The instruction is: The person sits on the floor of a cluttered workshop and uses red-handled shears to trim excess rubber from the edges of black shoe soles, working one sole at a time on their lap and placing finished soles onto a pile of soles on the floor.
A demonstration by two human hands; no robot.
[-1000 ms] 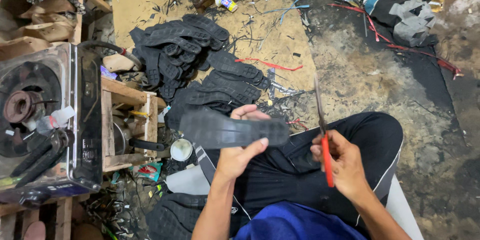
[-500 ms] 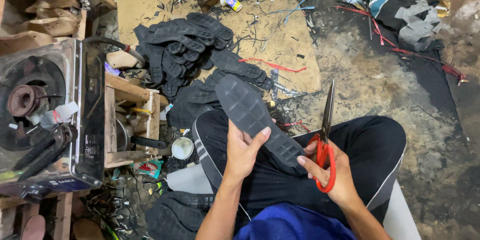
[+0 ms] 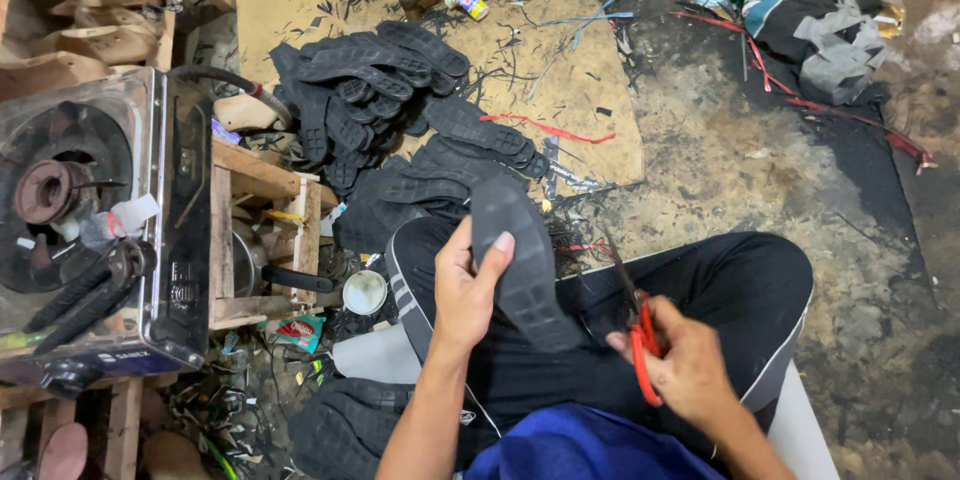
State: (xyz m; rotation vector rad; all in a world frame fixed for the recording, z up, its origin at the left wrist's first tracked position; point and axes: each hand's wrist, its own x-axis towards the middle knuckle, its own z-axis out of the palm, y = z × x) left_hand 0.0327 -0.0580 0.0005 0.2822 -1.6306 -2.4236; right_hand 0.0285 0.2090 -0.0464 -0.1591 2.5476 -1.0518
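Person seated on floor, legs crossed, dark trousers. Left hand [image 3: 465, 290] grips a black rubber sole [image 3: 522, 265] from its left edge, thumb laid across the face, fingers wrapped behind; sole stands tilted over the lap, toe end up. Right hand [image 3: 685, 365] closed around the red handles of scissors [image 3: 632, 305]; blades point up and left, just beside the sole's right edge, not clearly touching it.

Step in hand, as I judge it: trimming the sole's edge, between cuts. Next move calls for the blades opened and set onto the rim while the left hand steadies and turns the piece.

Beyond the knees: heap of black soles [image 3: 385, 100] on a board [image 3: 560, 70] strewn with offcuts. Left: gas stove [image 3: 90, 220] on a wooden crate [image 3: 255, 240].

Hard to tell: whether blades are apart or closed; sole's lower end merges with the trousers; right fingers hidden by handles.
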